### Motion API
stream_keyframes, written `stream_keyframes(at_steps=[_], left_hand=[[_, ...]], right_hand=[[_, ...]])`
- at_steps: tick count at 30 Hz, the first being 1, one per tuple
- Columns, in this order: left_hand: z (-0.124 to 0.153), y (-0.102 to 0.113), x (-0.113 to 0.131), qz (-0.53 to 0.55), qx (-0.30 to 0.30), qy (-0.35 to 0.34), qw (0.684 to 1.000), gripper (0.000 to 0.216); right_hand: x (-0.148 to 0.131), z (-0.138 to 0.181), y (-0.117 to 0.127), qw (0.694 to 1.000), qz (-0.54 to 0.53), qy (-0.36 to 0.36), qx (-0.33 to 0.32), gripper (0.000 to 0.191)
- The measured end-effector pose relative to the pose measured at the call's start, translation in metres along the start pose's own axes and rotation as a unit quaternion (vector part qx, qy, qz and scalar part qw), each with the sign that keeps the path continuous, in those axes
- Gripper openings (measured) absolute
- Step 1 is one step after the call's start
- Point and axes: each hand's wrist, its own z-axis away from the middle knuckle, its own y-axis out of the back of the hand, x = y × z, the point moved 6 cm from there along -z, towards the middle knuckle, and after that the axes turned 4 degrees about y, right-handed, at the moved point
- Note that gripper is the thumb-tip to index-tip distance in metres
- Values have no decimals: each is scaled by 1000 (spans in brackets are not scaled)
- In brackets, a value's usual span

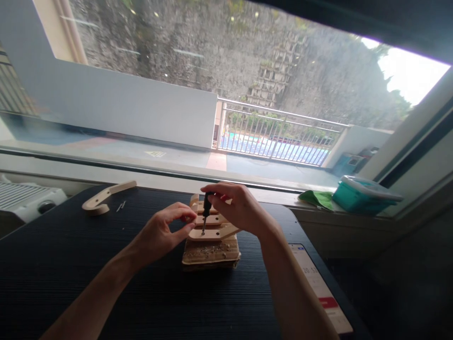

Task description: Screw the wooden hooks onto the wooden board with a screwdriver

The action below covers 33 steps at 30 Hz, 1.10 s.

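Note:
My right hand (235, 205) is closed round the dark handle of a screwdriver (207, 207), held nearly upright. Its tip meets a hole or screw near the left end of the nearest wooden hook (208, 234). That hook lies across a board (210, 255) with a worn, pitted front face. My left hand (173, 224) is curled in a pinch at the same hook's left end, its thumb against the wood. Behind it sit more hooks of the same kind, including a second wooden hook (213, 220), partly hidden by my right hand.
On the dark table (148, 293), a loose wooden hook (106, 196) and a few screws (121, 206) lie at the back left. A phone (327, 293) lies at the right edge. A teal box (364, 196) and green cloth (316, 199) are on the windowsill.

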Motion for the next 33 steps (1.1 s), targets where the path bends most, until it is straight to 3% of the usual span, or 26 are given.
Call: stream_keyframes(at_steps=[23,27,30,33], left_hand=[[1,-8,-7,5,-10,-12,1000,22],[1,-7,-8,9,-16,-12,1000,22],[2,-4,-12,13,-24,7,1000,23],[3,-2,-16,16,-36,28,999,24]], right_hand=[[0,-1,3,998,53,-21,-1,22],[-13,-14,5,983,141,-28,-114,21],[-27,-25,-1,938,227,-13,-262,25],[-41,-33,-10,892,285,29,-350,33]])
